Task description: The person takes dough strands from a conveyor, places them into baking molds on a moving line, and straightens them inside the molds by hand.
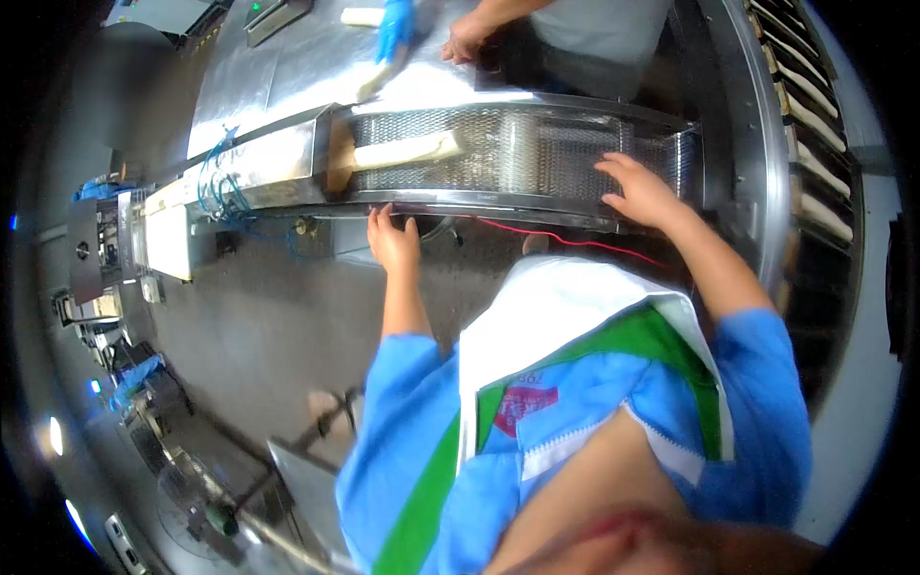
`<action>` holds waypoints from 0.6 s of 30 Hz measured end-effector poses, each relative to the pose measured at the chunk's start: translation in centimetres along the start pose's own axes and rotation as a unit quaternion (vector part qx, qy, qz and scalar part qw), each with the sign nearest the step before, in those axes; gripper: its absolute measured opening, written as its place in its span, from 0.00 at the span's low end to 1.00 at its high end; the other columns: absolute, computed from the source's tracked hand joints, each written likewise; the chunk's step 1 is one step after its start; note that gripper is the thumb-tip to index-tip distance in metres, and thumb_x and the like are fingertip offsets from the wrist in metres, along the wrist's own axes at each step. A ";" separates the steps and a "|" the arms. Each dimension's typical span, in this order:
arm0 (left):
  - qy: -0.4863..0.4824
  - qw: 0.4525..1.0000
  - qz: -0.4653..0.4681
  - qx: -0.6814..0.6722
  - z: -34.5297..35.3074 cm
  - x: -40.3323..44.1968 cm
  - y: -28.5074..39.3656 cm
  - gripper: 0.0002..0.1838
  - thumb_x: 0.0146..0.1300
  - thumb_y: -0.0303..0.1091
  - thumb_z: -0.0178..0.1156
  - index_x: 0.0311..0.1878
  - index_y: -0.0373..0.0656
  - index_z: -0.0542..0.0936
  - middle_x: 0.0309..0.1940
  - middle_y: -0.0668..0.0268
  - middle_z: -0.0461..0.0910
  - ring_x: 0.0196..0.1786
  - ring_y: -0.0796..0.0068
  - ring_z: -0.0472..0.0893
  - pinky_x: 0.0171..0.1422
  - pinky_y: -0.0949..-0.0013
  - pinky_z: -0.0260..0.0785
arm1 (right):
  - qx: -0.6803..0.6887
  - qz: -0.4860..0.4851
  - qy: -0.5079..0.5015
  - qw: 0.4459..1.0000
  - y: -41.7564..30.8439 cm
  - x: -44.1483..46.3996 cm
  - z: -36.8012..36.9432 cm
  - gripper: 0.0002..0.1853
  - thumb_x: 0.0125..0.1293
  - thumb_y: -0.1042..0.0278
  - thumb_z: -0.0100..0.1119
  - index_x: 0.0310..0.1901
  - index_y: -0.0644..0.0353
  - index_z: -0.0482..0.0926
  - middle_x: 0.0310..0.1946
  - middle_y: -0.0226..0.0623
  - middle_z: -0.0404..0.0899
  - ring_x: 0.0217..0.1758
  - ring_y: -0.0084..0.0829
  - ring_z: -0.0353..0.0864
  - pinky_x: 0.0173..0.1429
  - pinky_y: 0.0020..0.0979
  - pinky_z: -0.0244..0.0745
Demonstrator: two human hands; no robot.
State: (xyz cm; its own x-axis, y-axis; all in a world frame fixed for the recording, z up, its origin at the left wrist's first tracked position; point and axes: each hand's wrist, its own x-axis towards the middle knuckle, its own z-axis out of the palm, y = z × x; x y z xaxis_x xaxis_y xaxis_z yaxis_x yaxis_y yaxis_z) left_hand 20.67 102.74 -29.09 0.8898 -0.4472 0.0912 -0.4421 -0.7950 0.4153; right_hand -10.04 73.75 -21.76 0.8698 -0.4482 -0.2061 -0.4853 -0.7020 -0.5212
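A long pale piece of dough (407,150) lies on the mesh belt of a metal conveyor (565,205), just outside a metal housing (278,153). My left hand (395,244) is at the conveyor's near side rail, below the dough, fingers stretched upward and holding nothing. Whether its fingertips press on the rail I cannot tell. Over the right part of the belt reaches my right hand (644,195), thumb and fingers apart, with nothing in it. A gap of bare mesh separates it from the dough.
Across the conveyor, a co-worker's blue-gloved hand (394,36) is close to a dough piece (374,81) on a steel table (287,72); their bare hand (466,38) is beside it. Another dough piece (361,17) lies behind. Long dough pieces (815,120) sit at right. A red cord (565,240) hangs below.
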 end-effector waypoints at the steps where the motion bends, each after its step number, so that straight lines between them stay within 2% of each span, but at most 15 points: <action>1: -0.003 1.000 -0.004 0.002 0.0 0.3 -0.3 0.27 0.48 0.36 0.66 0.54 0.46 0.73 0.62 0.54 0.64 0.65 0.52 0.62 0.67 0.56 0.53 | -0.005 -0.024 -0.001 1.000 -0.7 1.1 0.3 0.27 0.54 0.66 0.61 0.57 0.59 0.68 0.62 0.48 0.63 0.64 0.46 0.63 0.66 0.39 0.61; 4: -0.018 1.000 0.019 -0.008 0.2 1.0 -0.6 0.27 0.48 0.36 0.66 0.54 0.45 0.73 0.62 0.54 0.64 0.65 0.52 0.62 0.67 0.56 0.53 | -0.014 -0.046 -0.014 0.999 -3.7 5.2 0.8 0.28 0.54 0.66 0.62 0.59 0.58 0.67 0.62 0.47 0.62 0.65 0.45 0.62 0.68 0.40 0.60; 7: 0.014 0.999 0.052 0.001 -0.1 1.1 -0.5 0.26 0.45 0.34 0.68 0.51 0.43 0.75 0.60 0.50 0.66 0.61 0.50 0.66 0.65 0.56 0.58 | -0.052 -0.107 0.014 0.993 -7.0 9.5 2.2 0.27 0.57 0.69 0.58 0.60 0.55 0.66 0.65 0.43 0.60 0.67 0.43 0.59 0.70 0.41 0.55; 9: -0.006 0.999 0.044 0.002 -0.5 1.3 -0.8 0.26 0.47 0.34 0.67 0.53 0.45 0.74 0.61 0.52 0.65 0.63 0.52 0.64 0.66 0.56 0.55 | -0.120 -0.195 0.035 0.973 -8.6 11.9 4.0 0.26 0.60 0.75 0.50 0.62 0.53 0.65 0.67 0.38 0.57 0.69 0.41 0.56 0.73 0.42 0.50; 10: -0.025 0.999 0.038 0.002 -0.8 1.1 -1.2 0.26 0.48 0.35 0.65 0.54 0.48 0.73 0.62 0.54 0.64 0.65 0.53 0.62 0.68 0.56 0.53 | -0.116 -0.196 0.031 0.973 -8.7 12.8 5.4 0.26 0.60 0.75 0.50 0.62 0.53 0.65 0.67 0.38 0.57 0.69 0.41 0.56 0.73 0.42 0.50; 12: -0.027 0.999 0.042 0.018 -1.2 0.5 -1.9 0.26 0.48 0.35 0.65 0.54 0.48 0.74 0.62 0.54 0.64 0.65 0.53 0.62 0.67 0.55 0.53 | -0.167 -0.240 0.057 0.955 -8.8 14.1 7.9 0.26 0.61 0.81 0.42 0.62 0.53 0.65 0.68 0.36 0.56 0.70 0.40 0.55 0.74 0.42 0.46; 13: -0.026 0.998 0.052 0.030 -1.3 0.4 -2.3 0.26 0.48 0.35 0.65 0.54 0.48 0.74 0.62 0.54 0.64 0.64 0.53 0.63 0.67 0.55 0.54 | -0.166 -0.235 0.103 0.952 -8.7 14.3 8.5 0.26 0.59 0.80 0.44 0.60 0.54 0.67 0.64 0.38 0.62 0.67 0.42 0.59 0.71 0.44 0.52; 14: -0.027 0.998 0.050 0.032 -1.4 0.5 -2.6 0.26 0.48 0.35 0.65 0.54 0.48 0.74 0.62 0.54 0.64 0.64 0.53 0.63 0.67 0.55 0.54 | -0.163 -0.236 0.102 0.953 -8.3 14.8 8.7 0.26 0.59 0.80 0.44 0.60 0.54 0.67 0.64 0.38 0.62 0.67 0.42 0.59 0.71 0.44 0.52; 16: -0.022 0.998 0.055 0.024 -1.6 0.7 -3.1 0.24 0.49 0.34 0.65 0.53 0.47 0.74 0.61 0.54 0.65 0.62 0.52 0.64 0.65 0.54 0.56 | -0.101 -0.185 0.028 0.977 -7.2 15.8 7.9 0.25 0.56 0.78 0.47 0.58 0.55 0.68 0.58 0.38 0.69 0.62 0.41 0.65 0.65 0.43 0.60; 17: -0.024 0.998 0.055 0.026 -1.7 0.8 -3.2 0.24 0.49 0.34 0.65 0.53 0.47 0.74 0.61 0.54 0.65 0.62 0.52 0.64 0.65 0.54 0.56 | -0.074 -0.176 0.032 0.981 -6.5 15.9 7.1 0.28 0.51 0.77 0.50 0.58 0.58 0.68 0.55 0.39 0.72 0.58 0.41 0.70 0.63 0.41 0.64; 18: -0.014 0.997 0.068 0.023 -1.9 1.2 -3.0 0.24 0.50 0.34 0.65 0.52 0.46 0.74 0.61 0.53 0.65 0.62 0.51 0.65 0.64 0.54 0.56 | -0.072 -0.173 0.031 0.982 -6.0 15.4 6.5 0.28 0.51 0.77 0.50 0.58 0.58 0.68 0.55 0.39 0.72 0.58 0.41 0.70 0.63 0.41 0.64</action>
State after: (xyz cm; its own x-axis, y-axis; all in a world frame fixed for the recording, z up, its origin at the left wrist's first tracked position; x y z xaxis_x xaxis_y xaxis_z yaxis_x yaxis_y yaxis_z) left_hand 23.23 105.33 -28.53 0.8177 -0.5634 0.1181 -0.5641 -0.7434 0.3593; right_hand 6.84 74.63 -27.20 0.9799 -0.1987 0.0157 -0.1730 -0.8871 -0.4279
